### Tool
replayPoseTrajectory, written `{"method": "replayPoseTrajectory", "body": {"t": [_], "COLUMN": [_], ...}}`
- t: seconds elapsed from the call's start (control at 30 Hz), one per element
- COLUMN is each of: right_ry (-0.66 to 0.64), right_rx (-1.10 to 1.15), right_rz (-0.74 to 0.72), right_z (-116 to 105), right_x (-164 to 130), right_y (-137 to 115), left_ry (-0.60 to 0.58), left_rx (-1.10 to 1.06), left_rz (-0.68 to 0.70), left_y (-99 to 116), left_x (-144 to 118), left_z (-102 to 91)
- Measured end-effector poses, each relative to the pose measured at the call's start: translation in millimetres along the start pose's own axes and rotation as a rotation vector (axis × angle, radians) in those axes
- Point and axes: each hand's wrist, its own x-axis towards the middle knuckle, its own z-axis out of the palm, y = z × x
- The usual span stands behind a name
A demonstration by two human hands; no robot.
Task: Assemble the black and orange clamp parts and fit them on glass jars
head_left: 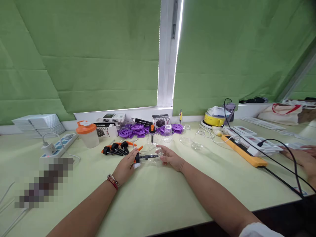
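Note:
My left hand [127, 163] is closed around a black-and-orange cap [137, 158], with a bit of something white beneath the fingers. From this cap a dark stem [149, 156] runs to the right, inside a clear vessel [158, 161] tilted on its side. My right hand [171, 158] grips the far end of that vessel with curled fingers. Just behind stands a similar clear vessel with a black-and-orange top [152, 130]. Left of it lie several loose black caps with stems and orange parts [116, 148].
Purple plastic parts [138, 130] and printed boxes [108, 130] line the back. Clear vessels [197, 145] stand to the right, near a yellow pot [213, 121]. An orange-lidded shaker [87, 134], power strips [243, 151] and black cables flank the workspace. Another person's hands [300, 156] are far right.

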Motion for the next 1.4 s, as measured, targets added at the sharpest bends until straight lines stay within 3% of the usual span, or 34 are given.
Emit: {"method": "replayPoseTrajectory", "body": {"t": [0.3,0.53,0.97,1.4], "right_ry": [0.085,-0.008,0.000,0.013], "right_rx": [-0.084,-0.023,0.014,-0.001], "right_rz": [0.074,-0.009,0.014,0.031], "right_z": [-0.5,-2.4,-3.2,-3.5], "right_x": [12.4,3.4,7.1,7.3], "right_y": [11.6,4.1,4.6,6.3], "left_ry": [0.058,0.075,-0.004,0.046], "left_rx": [0.031,0.075,0.065,0.044], "left_rz": [0.070,0.077,-0.018,0.034], "left_y": [-2.3,-3.1,-4.9,-6.9], "left_x": [-2.0,0.3,-2.2,0.4], "left_z": [1.8,0.8,-0.6,1.6]}}
